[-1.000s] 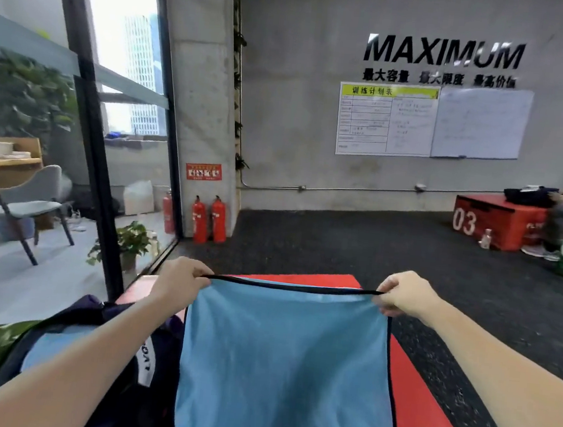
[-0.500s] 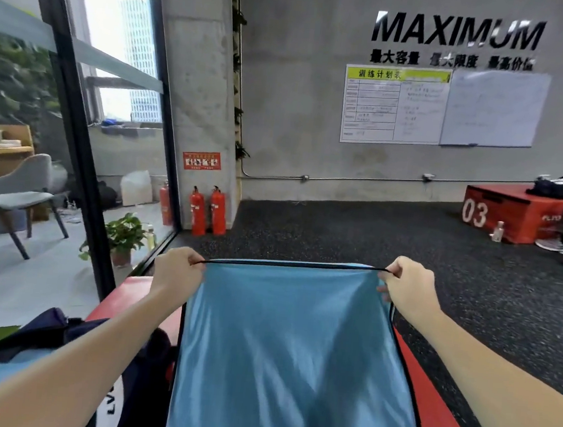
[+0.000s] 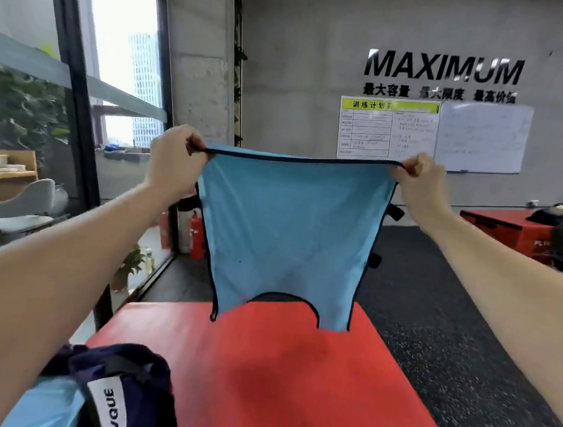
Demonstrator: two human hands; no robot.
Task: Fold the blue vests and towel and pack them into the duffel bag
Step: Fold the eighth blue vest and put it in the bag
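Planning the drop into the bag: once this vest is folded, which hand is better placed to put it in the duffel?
Probably the left hand. Both hands pinch the blue vest's top edge, held up over the red box, and the open duffel bag sits under the left forearm; the right hand would have to cross over.

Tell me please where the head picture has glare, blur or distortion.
Head view: the window is overexposed, almost white; wide-angle bending curves the forearms and the door frame; whiteboard writing is too soft to read; the vest held by both hands and the red box are evenly lit, with a soft shadow on the box.
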